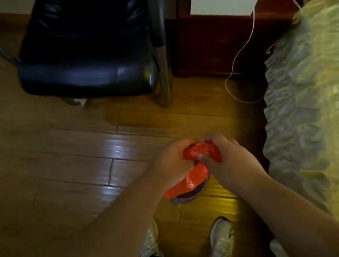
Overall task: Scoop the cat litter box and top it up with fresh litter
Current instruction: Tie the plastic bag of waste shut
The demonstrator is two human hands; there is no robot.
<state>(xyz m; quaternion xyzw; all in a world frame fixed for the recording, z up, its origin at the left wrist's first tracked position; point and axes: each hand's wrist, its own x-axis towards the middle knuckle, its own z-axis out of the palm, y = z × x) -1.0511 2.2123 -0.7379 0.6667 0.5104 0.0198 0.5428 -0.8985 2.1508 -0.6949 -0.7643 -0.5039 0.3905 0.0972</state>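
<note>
A crumpled orange-red plastic bag point(193, 164) hangs between my two hands above the wooden floor. My left hand point(171, 161) grips its top from the left, fingers curled round the bunched plastic. My right hand point(228, 159) grips the same bunch from the right. The bag's lower part sags below my hands, and something dark and rounded shows under it; what it is I cannot tell. No litter box, scoop or litter is in view.
A dark padded chair point(87, 59) with metal legs stands ahead on the wooden floor point(59, 162). A bed with a yellow cover point(325, 105) fills the right side. A thin cable point(239, 56) trails down by a dark wooden cabinet point(217, 39). My white shoes point(221, 246) are below.
</note>
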